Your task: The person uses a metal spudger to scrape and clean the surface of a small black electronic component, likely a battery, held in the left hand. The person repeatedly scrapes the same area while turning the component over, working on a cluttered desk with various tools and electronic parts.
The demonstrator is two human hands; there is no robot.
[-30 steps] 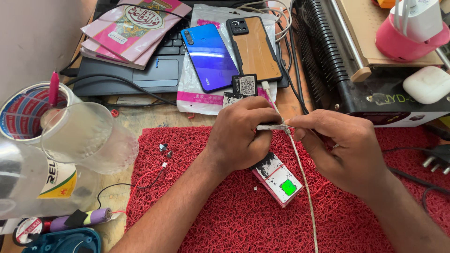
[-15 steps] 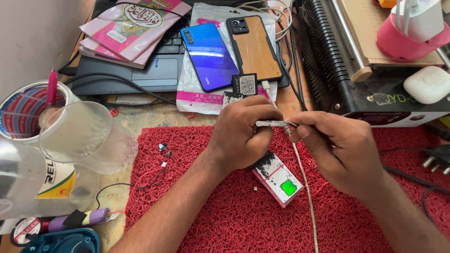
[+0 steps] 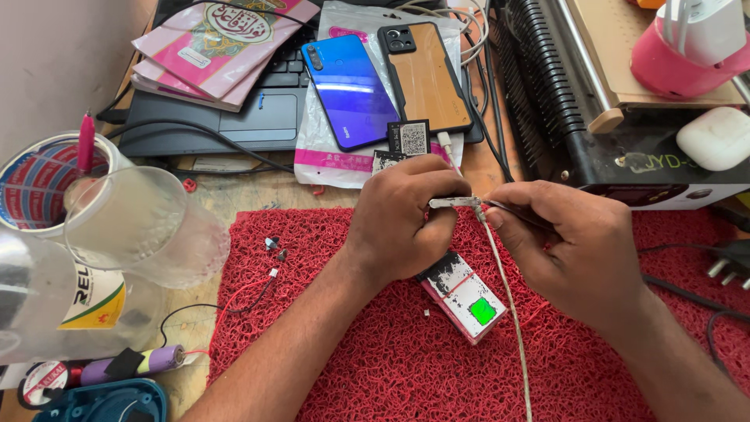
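My left hand (image 3: 406,223) is closed around a small metal connector (image 3: 455,202) at the end of a thin white cable (image 3: 512,312) that trails down across the red mat (image 3: 328,344). Facing it, my right hand (image 3: 574,250) pinches a thin dark tool (image 3: 516,212) whose tip meets the connector. Under my left hand, on the mat, lies a small flat white module with a green patch (image 3: 467,299).
Behind the mat lie a blue phone (image 3: 350,90), a brown-backed phone (image 3: 426,74), a laptop (image 3: 234,117) and pink booklets (image 3: 223,43). Clear plastic cups (image 3: 148,227) and tape rolls stand left. A black machine (image 3: 594,117) and white earbud case (image 3: 717,137) sit right. A plug (image 3: 723,270) lies at the mat's right edge.
Both hands have stayed together at the connector, with only slight shifts of the fingers. Nothing else has moved.
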